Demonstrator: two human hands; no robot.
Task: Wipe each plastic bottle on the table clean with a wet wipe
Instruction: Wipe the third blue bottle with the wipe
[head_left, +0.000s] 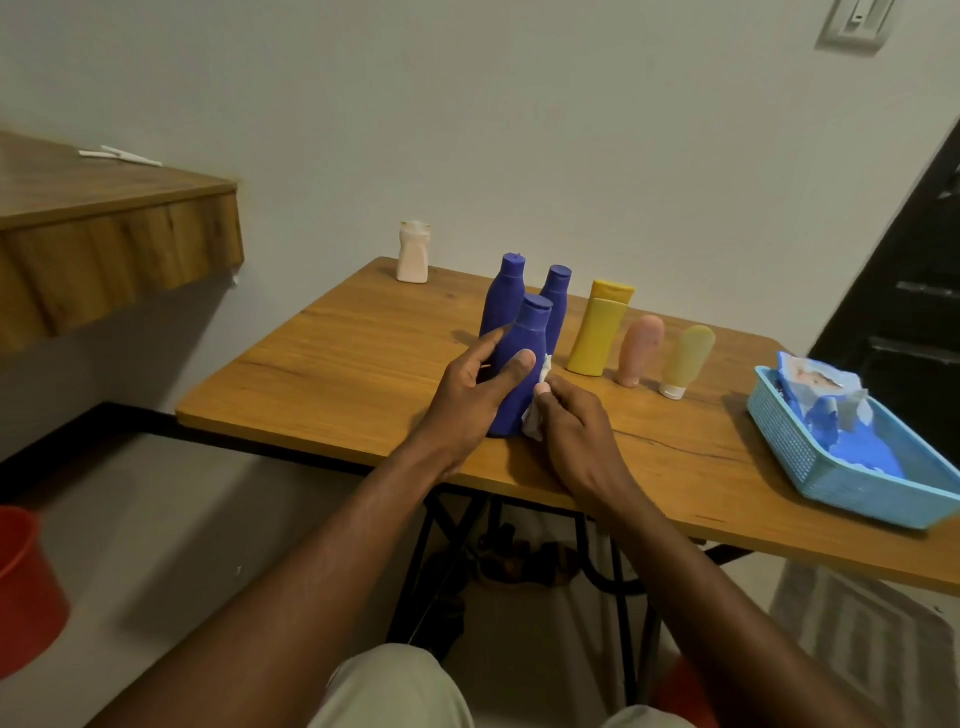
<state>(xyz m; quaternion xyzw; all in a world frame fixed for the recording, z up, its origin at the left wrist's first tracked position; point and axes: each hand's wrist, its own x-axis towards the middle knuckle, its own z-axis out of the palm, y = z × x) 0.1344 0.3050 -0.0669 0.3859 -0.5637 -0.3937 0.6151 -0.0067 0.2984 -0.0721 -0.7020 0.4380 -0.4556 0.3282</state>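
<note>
Hands meet at the nearest blue bottle (522, 374), centre of the frame, standing upright on the wooden table (332, 358). Left hand (475, 395) wraps its left flank, thumb laid across the front, fingers curled behind: a steadying hold. Right hand (574, 421) pinches a crumpled white wet wipe (537, 410) and presses it against the bottle's lower right side.

Two more blue bottles (506, 293) stand just behind, close enough to be knocked. To the right in a row: yellow bottle (597, 332), pink tube (639, 348), pale yellow tube (685, 358), the tubes cap-down. White bottle (414, 253) sits apart at the far edge. Blue basket (789, 441) with the wipe pack, right of frame.

Judgement on the step: wiping looks under way on this bottle.
- Keep the left grip firm and low so the bottle does not tip.
- Turn the bottle in the left hand rather than reaching round the back.
- Work shoulder to base, then the cap.
- Unfold the wipe for a fresh face; bunched, it covers little.
</note>
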